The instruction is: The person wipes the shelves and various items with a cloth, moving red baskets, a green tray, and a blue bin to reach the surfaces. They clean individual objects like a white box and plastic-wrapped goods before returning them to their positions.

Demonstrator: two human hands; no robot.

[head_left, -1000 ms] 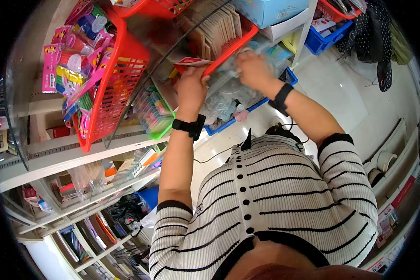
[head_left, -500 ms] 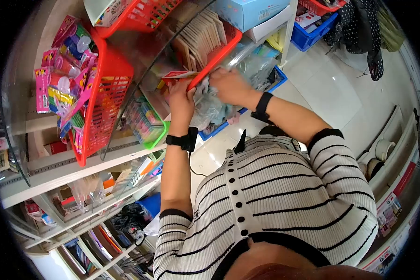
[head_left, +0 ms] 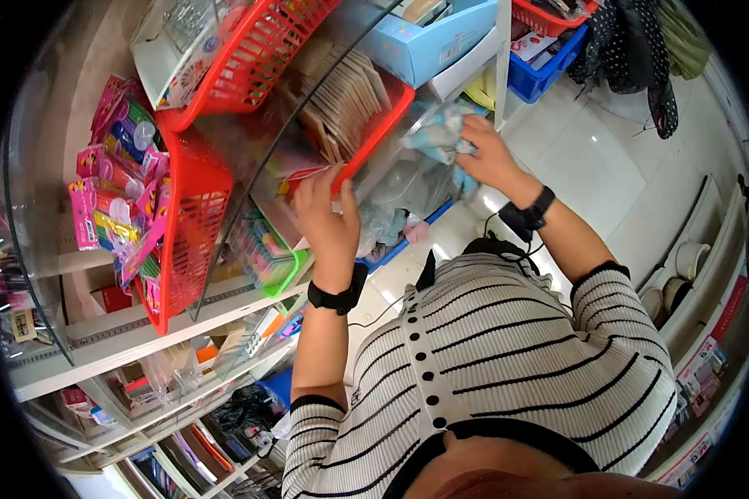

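Note:
My right hand [head_left: 491, 154] is closed on a crumpled light blue and white cloth [head_left: 441, 137], slightly blurred, in front of the shelf edge. My left hand [head_left: 329, 218] has its fingers apart at the lower corner of a red basket [head_left: 384, 125]. Its fingertips are near or touching the rim; contact is hard to make out. Inside that basket stands a row of thin, light-coloured flat pieces [head_left: 349, 96]. Below the hands a blue-rimmed bin [head_left: 409, 241] holds clear plastic bags [head_left: 404, 191] and a pink piece [head_left: 417, 232].
At left, a red basket [head_left: 193, 220] holds pink-carded packs [head_left: 116, 195]. A green-rimmed container [head_left: 287, 274] sits on the shelf [head_left: 125, 337] left of my left hand. A light blue box [head_left: 433, 43] is above the right hand. Glass edges [head_left: 262, 137] cross between the baskets.
My right hand has moved up and right from the bin and now holds the light blue cloth. My left hand's fingers have loosened from the basket rim and spread.

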